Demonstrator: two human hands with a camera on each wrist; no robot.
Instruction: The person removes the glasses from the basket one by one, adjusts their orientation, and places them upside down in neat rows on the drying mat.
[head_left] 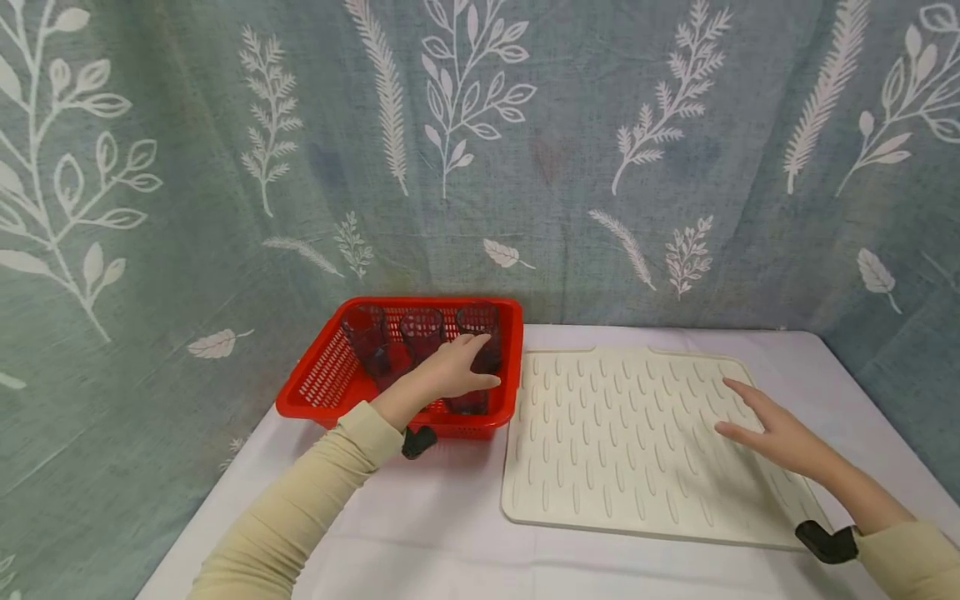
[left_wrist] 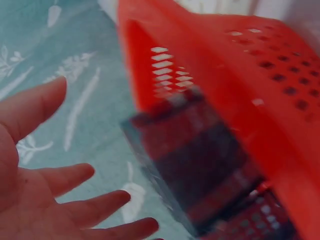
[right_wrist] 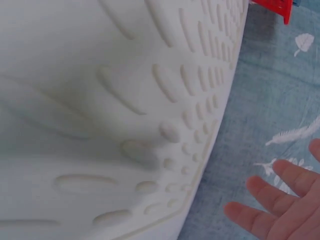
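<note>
Tumblers: smooth, dark, see-through drinking glasses [head_left: 478, 318], three mouths along the back of the basket, left of centre in head view; more dark glass in front, partly behind the hand, count unclear.
Basket: bright red, perforated plastic, flared rim [head_left: 513, 358], left of centre in the frame.
Board: cream, flat rectangular panel with rows of raised oblong ribs [head_left: 607, 433], right half of the frame, just beside the basket.
Handling, tumblers: probably light to moderate weight, stiff, slick-walled; breakable if real glass, can't confirm material. Knocking against neighbours is the likely risk.
Hold point: I'd take the upper outside wall, thumb opposite fingers, even squeeze; rim pinch looks riskier.
Left hand: bare, over the basket's right side [head_left: 457, 371], thumb and fingers spread, nothing grasped. Left wrist view shows fingertips apart from the nearest glass.
Left arm: cream sleeve [head_left: 292, 500] runs up from bottom left, forearm crossing the basket's front rim; black wrist unit [head_left: 418, 442] below the wrist.
Right hand: bare, relaxed, over the board's right side [head_left: 783, 433], thumb and fingers apart, holding nothing.
Right arm: angles in from lower right.
</note>
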